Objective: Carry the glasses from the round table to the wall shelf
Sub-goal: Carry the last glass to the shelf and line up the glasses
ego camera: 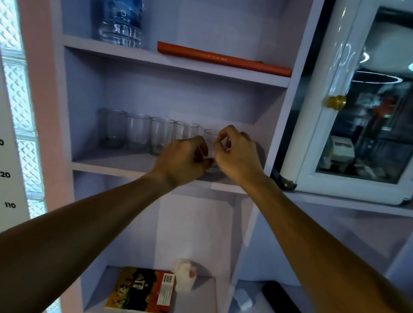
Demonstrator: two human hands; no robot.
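A row of several clear glasses (136,131) stands on the middle board of the pale wall shelf (127,168). The rightmost glass (211,134) stands between my two hands, its base on the board. My left hand (184,157) curls against its left side, thumb at its foot, and hides the lower part of the neighbouring glass (186,128). My right hand (237,154) reaches in from the right, with fingertips pinched at its rim. The round table is out of view.
Above, a large water bottle (120,10) and a flat orange box (221,59) lie on the upper board. Below are a colourful book (142,289), a small white figure (185,275) and a black case (285,309). A white glass-door cabinet (376,103) stands at the right.
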